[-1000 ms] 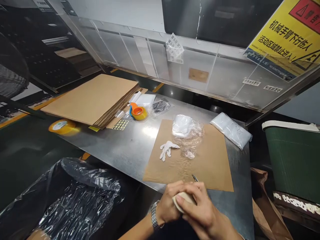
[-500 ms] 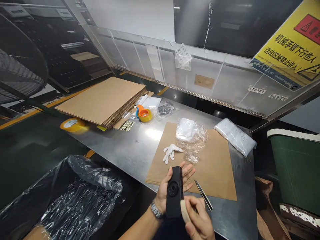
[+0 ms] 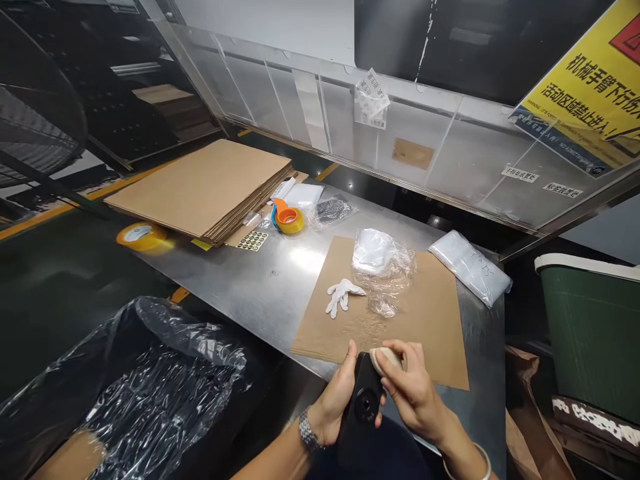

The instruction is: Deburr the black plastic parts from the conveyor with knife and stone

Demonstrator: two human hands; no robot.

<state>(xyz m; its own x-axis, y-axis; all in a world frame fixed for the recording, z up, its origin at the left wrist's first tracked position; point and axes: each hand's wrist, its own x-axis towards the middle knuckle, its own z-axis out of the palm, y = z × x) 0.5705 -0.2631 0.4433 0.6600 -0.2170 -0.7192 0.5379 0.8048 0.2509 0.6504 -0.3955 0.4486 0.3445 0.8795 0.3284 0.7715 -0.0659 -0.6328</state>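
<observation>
My left hand, with a metal watch band at the wrist, is wrapped round a black elongated block that has a round recessed fitting in its face. In my right hand a cream-coloured rounded pad is pinched between thumb and fingers. The pad touches the upper right edge of the block, or lies very close to it. Beyond both hands a white glove lies on a brown cardboard sheet, beside crumpled clear plastic bags.
Stacked cardboard covers the table's far left, near rolls of yellow tape and an orange tape dispenser. A white packet lies at right. Off the table are a black-lined bin and a green bin.
The block has shifted down and right, and my left fingers have closed round it. My right hand has raised the pad to the block's upper edge. My right arm now covers the knife's spot.
</observation>
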